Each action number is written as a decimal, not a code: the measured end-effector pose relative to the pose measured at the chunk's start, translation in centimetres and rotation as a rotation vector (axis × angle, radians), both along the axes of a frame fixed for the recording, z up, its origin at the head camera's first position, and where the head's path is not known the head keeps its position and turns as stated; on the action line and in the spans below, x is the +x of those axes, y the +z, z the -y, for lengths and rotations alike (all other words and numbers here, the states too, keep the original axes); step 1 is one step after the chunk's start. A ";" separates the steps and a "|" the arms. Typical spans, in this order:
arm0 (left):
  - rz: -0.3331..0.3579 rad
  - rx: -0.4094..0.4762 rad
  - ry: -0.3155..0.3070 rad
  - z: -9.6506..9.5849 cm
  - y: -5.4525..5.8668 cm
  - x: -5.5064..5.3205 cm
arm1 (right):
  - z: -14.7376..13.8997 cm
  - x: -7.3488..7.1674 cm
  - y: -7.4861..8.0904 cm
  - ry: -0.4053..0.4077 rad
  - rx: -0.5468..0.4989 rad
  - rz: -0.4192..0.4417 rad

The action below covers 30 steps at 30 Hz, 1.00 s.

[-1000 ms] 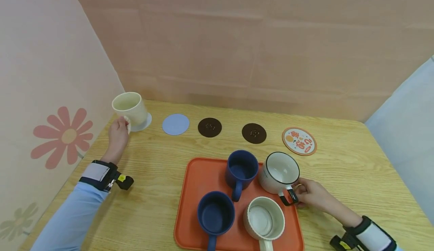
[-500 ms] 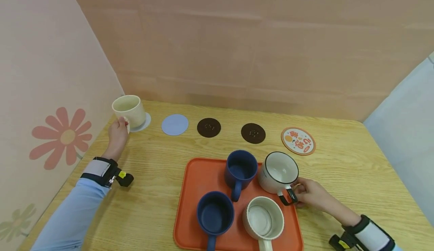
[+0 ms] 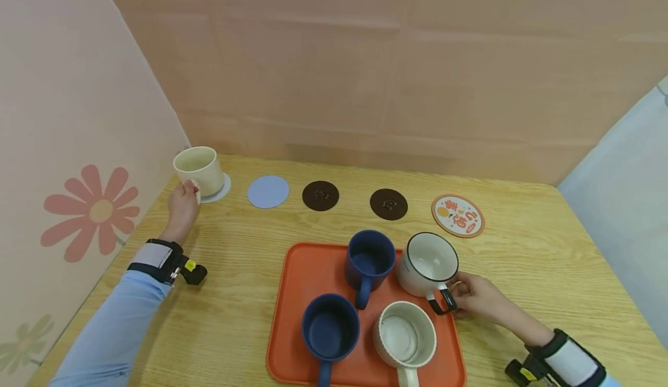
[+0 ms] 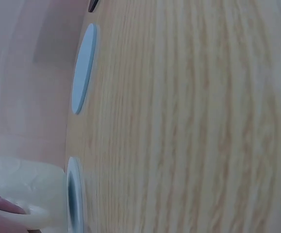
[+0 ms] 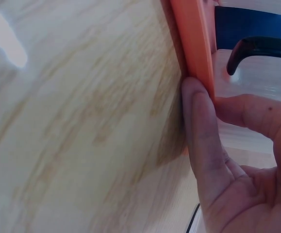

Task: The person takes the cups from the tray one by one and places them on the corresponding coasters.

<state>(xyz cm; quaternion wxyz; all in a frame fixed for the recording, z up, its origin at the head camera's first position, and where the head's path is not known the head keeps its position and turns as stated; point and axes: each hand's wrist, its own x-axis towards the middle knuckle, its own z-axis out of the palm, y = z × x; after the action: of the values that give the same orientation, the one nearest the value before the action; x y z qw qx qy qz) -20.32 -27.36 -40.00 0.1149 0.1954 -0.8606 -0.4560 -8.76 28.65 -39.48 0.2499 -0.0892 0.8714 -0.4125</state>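
Note:
My left hand point(image 3: 182, 206) holds the handle of a cream mug point(image 3: 207, 175) at the table's far left corner. The mug stands upright over a pale round coaster point(image 3: 224, 188); in the left wrist view its base meets the coaster or is very close to it. At the right side of an orange tray point(image 3: 279, 311), my right hand point(image 3: 479, 300) pinches the rim between thumb and fingers point(image 5: 206, 131). Beside that hand is a white mug point(image 3: 414, 277) with a black rim and black-marked handle. Two navy mugs point(image 3: 367, 262) and a speckled cream mug point(image 3: 388, 346) also stand on the tray.
Behind the tray runs a row of coasters: a pale lilac one point(image 3: 268, 192), two dark brown ones point(image 3: 320, 196) and a printed orange-and-white one point(image 3: 458, 216). A brown wall covering point(image 3: 365, 85) rises along the back edge, with a flower-printed one point(image 3: 68, 114) on the left.
The left hand has lowered the cream mug slightly toward the coaster. My right hand keeps its hold on the tray rim. The whole view has shifted a little.

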 end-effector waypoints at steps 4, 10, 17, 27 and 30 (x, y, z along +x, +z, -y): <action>0.002 -0.010 -0.003 0.1 -0.1 -0.1 | 0.1 0.0 -0.1 -0.002 -0.002 -0.003; 0.018 0.015 -0.025 0.2 -0.3 -0.1 | 0.1 0.1 -0.1 -0.009 0.001 -0.003; 0.076 0.143 -0.087 0.7 -0.2 0.1 | 0.0 0.2 -0.2 -0.015 -0.006 -0.006; 0.078 0.164 -0.087 1.0 -0.7 0.5 | 0.1 0.0 -0.1 0.000 -0.014 -0.020; 0.068 0.175 -0.109 1.1 -0.7 0.6 | 0.0 0.0 0.0 0.010 -0.024 -0.026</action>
<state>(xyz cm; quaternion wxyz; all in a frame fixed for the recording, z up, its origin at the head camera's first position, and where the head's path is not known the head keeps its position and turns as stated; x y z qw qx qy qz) -19.74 -28.42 -40.69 0.0433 0.1729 -0.8302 -0.5282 -8.75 28.61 -39.51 0.2397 -0.1017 0.8691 -0.4204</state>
